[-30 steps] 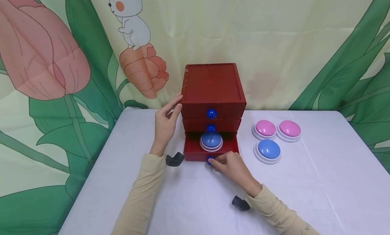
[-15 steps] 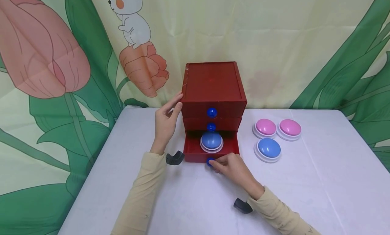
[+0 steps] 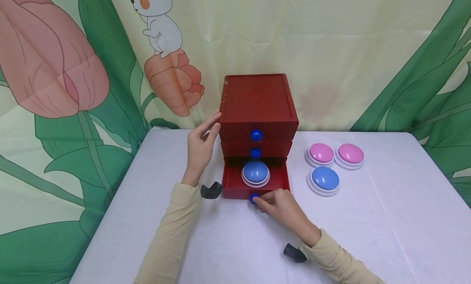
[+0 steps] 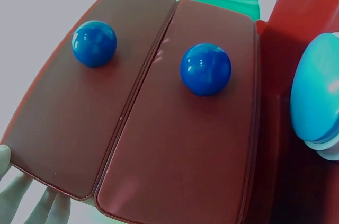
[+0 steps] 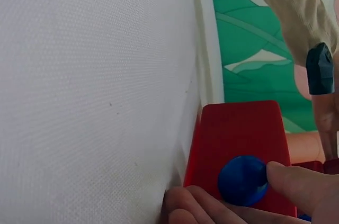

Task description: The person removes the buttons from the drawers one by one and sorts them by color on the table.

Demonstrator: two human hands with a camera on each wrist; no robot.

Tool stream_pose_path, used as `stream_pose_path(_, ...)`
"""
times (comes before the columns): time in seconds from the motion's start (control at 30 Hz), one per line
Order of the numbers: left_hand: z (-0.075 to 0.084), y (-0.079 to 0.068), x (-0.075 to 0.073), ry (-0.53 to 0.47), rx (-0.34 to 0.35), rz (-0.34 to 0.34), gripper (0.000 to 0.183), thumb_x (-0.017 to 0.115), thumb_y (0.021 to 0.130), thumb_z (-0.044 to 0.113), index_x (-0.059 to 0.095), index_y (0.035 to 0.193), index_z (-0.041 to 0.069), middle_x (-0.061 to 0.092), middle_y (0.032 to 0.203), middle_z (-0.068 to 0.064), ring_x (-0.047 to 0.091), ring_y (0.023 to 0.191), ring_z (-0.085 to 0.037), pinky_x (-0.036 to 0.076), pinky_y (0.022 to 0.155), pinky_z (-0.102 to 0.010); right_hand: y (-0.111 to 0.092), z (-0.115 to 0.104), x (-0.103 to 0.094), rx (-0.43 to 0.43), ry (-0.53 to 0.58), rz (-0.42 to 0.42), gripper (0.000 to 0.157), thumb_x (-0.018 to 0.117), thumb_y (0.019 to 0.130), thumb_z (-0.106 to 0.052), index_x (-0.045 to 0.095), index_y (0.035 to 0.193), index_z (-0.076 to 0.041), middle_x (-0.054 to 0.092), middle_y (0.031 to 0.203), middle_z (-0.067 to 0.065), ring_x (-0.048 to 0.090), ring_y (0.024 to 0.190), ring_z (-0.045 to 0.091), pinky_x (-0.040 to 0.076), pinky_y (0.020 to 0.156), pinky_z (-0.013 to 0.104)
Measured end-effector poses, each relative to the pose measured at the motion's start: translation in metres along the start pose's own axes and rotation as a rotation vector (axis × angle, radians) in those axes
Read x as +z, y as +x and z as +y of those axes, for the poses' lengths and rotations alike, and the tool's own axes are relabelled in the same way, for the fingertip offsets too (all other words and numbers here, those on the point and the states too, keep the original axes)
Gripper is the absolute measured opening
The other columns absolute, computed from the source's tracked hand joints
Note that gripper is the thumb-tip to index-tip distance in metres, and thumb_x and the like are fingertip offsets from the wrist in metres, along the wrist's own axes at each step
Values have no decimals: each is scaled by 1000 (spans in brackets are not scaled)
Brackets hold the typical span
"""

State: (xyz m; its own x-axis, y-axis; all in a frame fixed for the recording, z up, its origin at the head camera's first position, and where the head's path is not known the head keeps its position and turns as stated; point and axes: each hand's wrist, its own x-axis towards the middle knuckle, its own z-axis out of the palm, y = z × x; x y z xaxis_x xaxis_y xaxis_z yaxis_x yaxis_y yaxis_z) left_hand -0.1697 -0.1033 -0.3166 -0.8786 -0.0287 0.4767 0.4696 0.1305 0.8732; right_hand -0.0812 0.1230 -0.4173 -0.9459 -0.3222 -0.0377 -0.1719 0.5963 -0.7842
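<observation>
A dark red cabinet (image 3: 257, 98) with three drawers, each with a round blue knob, stands at the table's back. Its bottom drawer (image 3: 235, 193) is pulled out, and a blue dome button on a white base (image 3: 255, 172) sits inside. With thumb and fingers my right hand (image 3: 285, 208) pinches the bottom drawer's knob (image 5: 242, 180). Fairly straight fingers of my left hand (image 3: 200, 149) rest against the cabinet's left side. In the left wrist view the upper knobs (image 4: 205, 69) and part of the blue button (image 4: 317, 89) show.
Right of the cabinet, two pink dome buttons (image 3: 321, 153) and another blue one (image 3: 325, 179) lie on the white table (image 3: 235, 243). A printed curtain (image 3: 331, 63) hangs close behind the cabinet. Black curved pieces (image 3: 294, 253) sit at both wrists.
My right hand has drawn the bottom drawer slightly farther out toward me, and the blue button inside came along. The left hand stays against the cabinet.
</observation>
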Motion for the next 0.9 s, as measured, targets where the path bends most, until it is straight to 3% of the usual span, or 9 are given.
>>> stream_pose_path(0.5,-1,0,1,-10,-2,-2,36,59,99,7,60,134,-1,58,142,-11,60,122,-25,52,99,-31,-7,-13,-23,-83,-76,41,18,70,94,-28,81,88,-15,72,69,-6,56,61,3,47,55,21)
stream_pose_path(0.67,-1,0,1,-6,-7,-3,36,59,99,7,60,134,-1,58,142,-10,61,121,-25,52,99,-31,-8,-18,-33,-84,-79,53,18,70,93,-27,81,87,-15,74,74,-5,61,65,4,49,58,22)
stream_pose_path(0.9,1,-1,0,-3,-13,0,36,59,99,8,60,134,-1,58,142,-10,60,122,-25,52,100,-32,-5,-23,-45,-77,-86,91,16,73,91,-23,80,99,-11,77,86,-3,71,82,12,57,70,22)
